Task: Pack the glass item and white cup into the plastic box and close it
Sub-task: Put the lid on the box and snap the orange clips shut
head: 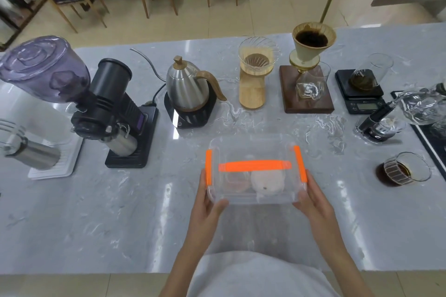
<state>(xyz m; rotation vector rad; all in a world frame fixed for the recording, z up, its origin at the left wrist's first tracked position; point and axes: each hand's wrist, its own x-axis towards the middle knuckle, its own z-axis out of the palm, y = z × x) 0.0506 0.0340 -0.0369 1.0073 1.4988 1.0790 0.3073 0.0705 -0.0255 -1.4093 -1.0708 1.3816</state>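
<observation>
Your left hand [205, 202] and right hand [313, 200] clasp the near corners of the clear plastic box [255, 196], lid on. Inside sit the white cup [266, 182] and glass item [237, 182] — light, but fragile and loose. Grip beneath the orange latches [208, 167] — smooth plastic slips. No legible markings.

Box [255, 185], centre frame: clear glossy plastic w/ bright orange plastic clips and handle. Counter [120, 212]: polished grey marble-look, v. reflective. Kettle [187, 87], upper middle: brushed metal, wood handle. Grinder [108, 108], left: matt black. Stand [306, 101], upper right: dark wood.
</observation>
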